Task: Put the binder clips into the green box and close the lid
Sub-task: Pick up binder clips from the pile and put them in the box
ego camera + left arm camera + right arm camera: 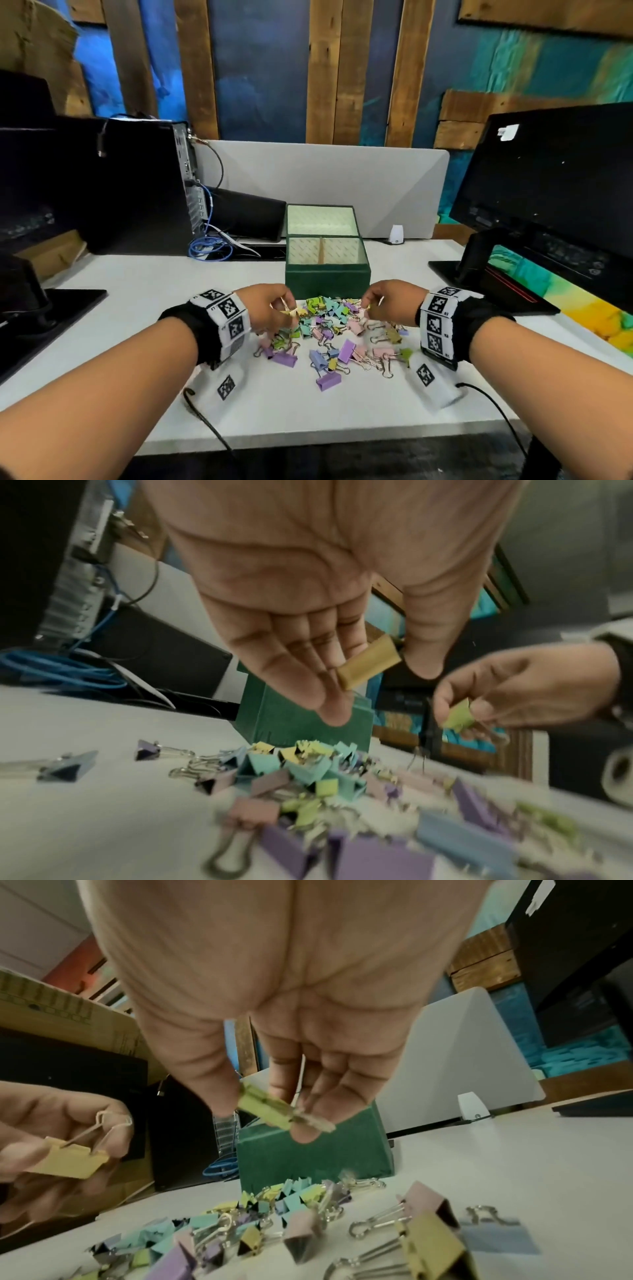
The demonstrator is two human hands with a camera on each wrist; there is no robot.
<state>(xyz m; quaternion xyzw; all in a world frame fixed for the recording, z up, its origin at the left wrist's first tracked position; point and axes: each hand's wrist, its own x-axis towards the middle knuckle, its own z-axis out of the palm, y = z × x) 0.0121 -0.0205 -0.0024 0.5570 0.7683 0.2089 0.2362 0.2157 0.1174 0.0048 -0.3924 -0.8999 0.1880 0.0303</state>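
Note:
A heap of pastel binder clips lies on the white table in front of the green box. The box stands with its lid tipped up behind it, and a divider splits its inside. My left hand hovers over the heap's left side and pinches a yellow binder clip between thumb and fingers. My right hand hovers over the right side and pinches a yellow-green binder clip. Both hands sit just short of the box's front wall.
A black computer tower with blue cables stands at the back left. A monitor on its stand fills the right. A grey divider panel rises behind the box, with a small white device at its foot.

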